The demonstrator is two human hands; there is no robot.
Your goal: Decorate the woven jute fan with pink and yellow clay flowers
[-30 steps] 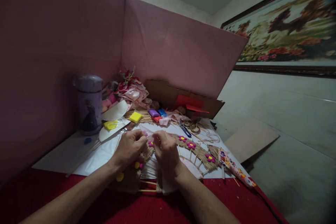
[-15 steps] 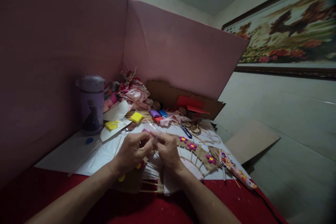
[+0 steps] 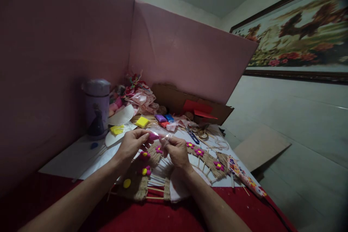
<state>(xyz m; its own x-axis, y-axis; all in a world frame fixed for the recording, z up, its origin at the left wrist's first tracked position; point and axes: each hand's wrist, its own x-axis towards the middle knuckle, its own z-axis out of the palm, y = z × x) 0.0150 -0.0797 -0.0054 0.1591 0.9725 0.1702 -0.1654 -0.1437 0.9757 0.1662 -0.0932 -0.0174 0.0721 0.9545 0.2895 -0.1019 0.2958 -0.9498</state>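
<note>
My left hand (image 3: 132, 145) is closed on a lump of magenta clay (image 3: 153, 136) in a clear plastic wrapper. The wrapper's loose end (image 3: 166, 137) is pinched in my right hand (image 3: 176, 151). Both hands hover over a fan-shaped piece woven from brown twine (image 3: 140, 188) on thin sticks. Magenta clay flowers with yellow centres (image 3: 199, 151) dot its band. At the lower left of the weave sits a lone yellow disc (image 3: 127, 183), without petals. A whitish inner panel (image 3: 178, 192) lies partly under my right forearm.
Behind the fan are wrapped yellow clay (image 3: 142, 121), purple clay (image 3: 160, 118) and blue-handled scissors (image 3: 193, 136). A lilac canister (image 3: 96, 112) stands at the left by white paper fans (image 3: 121, 115). To the right lies a flower-patterned wrapped object (image 3: 246, 177) with a dark cord.
My hands have drawn slightly apart, and the magenta clay with its wrapper shows between them. My left hand has shifted up and left, uncovering flowers and the yellow disc.
</note>
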